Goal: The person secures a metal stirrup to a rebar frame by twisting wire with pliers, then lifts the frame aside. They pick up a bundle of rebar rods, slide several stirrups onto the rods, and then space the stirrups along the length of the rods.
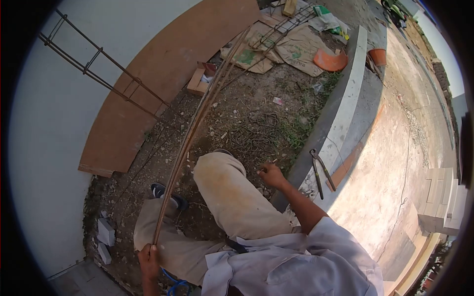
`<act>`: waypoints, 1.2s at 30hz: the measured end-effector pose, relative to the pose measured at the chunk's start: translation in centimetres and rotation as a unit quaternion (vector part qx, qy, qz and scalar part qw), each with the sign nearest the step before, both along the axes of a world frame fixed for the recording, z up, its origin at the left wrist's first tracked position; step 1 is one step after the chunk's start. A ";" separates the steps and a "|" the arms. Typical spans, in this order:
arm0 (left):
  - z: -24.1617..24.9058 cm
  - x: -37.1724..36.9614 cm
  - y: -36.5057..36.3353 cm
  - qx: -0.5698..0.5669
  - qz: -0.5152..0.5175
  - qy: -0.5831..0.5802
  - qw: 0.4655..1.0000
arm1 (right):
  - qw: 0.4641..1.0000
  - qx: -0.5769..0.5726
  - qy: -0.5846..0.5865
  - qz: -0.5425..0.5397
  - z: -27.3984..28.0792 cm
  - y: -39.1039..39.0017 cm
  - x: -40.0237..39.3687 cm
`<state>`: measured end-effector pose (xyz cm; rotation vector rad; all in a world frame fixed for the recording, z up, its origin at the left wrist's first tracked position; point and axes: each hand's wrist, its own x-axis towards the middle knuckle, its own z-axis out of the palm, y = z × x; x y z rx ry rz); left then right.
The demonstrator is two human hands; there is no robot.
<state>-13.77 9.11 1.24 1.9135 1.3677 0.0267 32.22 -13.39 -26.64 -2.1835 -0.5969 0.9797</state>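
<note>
My left hand [148,257] is closed around the near end of a bundle of long, thin steel rods [190,129]. The rods slant up past my left knee to the far ground, bowed by the lens. My right hand [271,175] hangs just beyond my right knee with its fingers curled. A small pale tip shows at those fingers, too small to name. Close by on the right, a pair of end-cutting pincers [322,172] rests on the low concrete ledge [345,96], handles towards me. Bent wire pieces [256,130] lie on the dirt ahead.
A rebar cage [101,61] leans by the wall and a brown board [148,84]. Paper sacks [299,48], an orange curved piece [331,61] and a small box [198,85] lie ahead. An orange bucket [378,56] stands right. Pale blocks [105,232] sit left.
</note>
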 end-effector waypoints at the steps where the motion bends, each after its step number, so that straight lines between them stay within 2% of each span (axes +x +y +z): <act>1: -0.2 -0.1 0.3 -0.010 0.005 0.002 1.000 | 0.999 -0.022 0.015 0.023 -1.7 0.2 -0.2; 5: -0.7 -1.5 1.1 -0.047 0.035 -0.006 0.998 | 0.990 -0.105 0.056 0.069 -6.9 1.2 -0.2; 11: -1.4 -3.2 1.9 -0.073 0.071 -0.035 0.994 | 0.986 -0.146 0.069 0.051 -15.7 4.6 2.5; 14: -0.8 -2.7 2.2 -0.103 0.096 -0.032 0.990 | 0.991 -0.123 0.054 0.012 -16.7 7.9 4.2; 17: -0.7 -2.3 2.5 -0.100 0.103 -0.020 0.990 | 0.996 -0.075 -0.039 0.011 -19.8 10.9 5.3; 20: -0.7 -1.8 2.7 -0.084 0.100 -0.012 0.991 | 0.994 -0.097 -0.032 0.040 -18.4 14.5 5.8; 23: -0.7 -2.1 3.1 -0.104 0.106 -0.019 0.989 | 0.994 -0.084 -0.058 0.030 -20.6 16.6 5.5; 26: -0.7 -2.3 3.2 -0.118 0.113 -0.021 0.986 | 0.991 -0.121 -0.055 -0.010 -20.6 18.4 5.4; 29: -1.0 -2.9 3.1 -0.116 0.116 -0.012 0.986 | 0.992 -0.097 -0.051 -0.069 -23.1 19.1 5.1; 32: -1.2 -3.3 3.1 -0.148 0.152 -0.024 0.977 | 0.985 -0.106 0.066 -0.122 -27.0 19.5 5.2; 35: -0.2 -3.3 3.5 -0.207 0.166 -0.010 0.964 | 0.982 -0.189 -0.022 -0.005 -22.1 19.1 4.3; 36: 0.1 -3.0 3.8 -0.227 0.163 -0.001 0.960 | 0.980 -0.199 -0.031 0.004 -21.4 18.7 4.1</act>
